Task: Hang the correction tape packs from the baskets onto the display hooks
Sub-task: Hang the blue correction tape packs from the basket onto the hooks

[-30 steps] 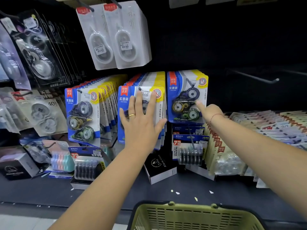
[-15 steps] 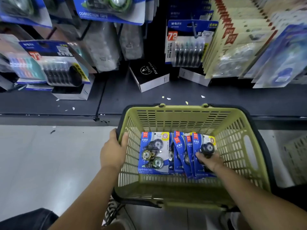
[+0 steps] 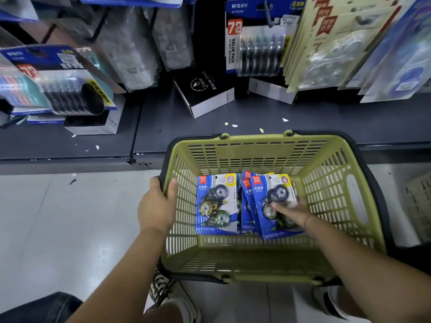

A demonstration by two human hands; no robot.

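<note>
**Basket of correction tape packs at the lower shelf**

Far left, on the dark shelf (image 3: 70, 145): a blue-headed blister pack of dark tape rolls marked 72 (image 3: 58, 85), tilted, resting on an open white carton (image 3: 93, 123). Small pale paper scraps lie scattered on the shelf surface.

Left of centre: the left hand (image 3: 155, 206), closed over the left rim of the olive-green slatted plastic basket (image 3: 256, 155), thumb inside the wall, fingers outside.

Centre, on the shelf behind the basket: a black-and-white box printed "Alarm clock" (image 3: 205, 92), lying at an angle.

Centre, inside the basket: a blue-carded correction tape pack with three dispensers (image 3: 215, 203), lying flat, face up, on the basket floor. Just right of it, further packs of the same kind (image 3: 248, 206) stand on edge, overlapping.

Right of centre: the right hand (image 3: 291, 214), inside the basket, thumb pressed on the face of the frontmost tilted correction tape pack (image 3: 270, 190), fingers behind the card; the pack is pinched, its lower edge at the basket floor.

Upper right: a hanging blue value pack marked 72 (image 3: 256, 38) on a hook, beside cream-carded packs (image 3: 326, 43).

Below: a patterned shoe (image 3: 163, 290) on pale floor tiles.
</note>
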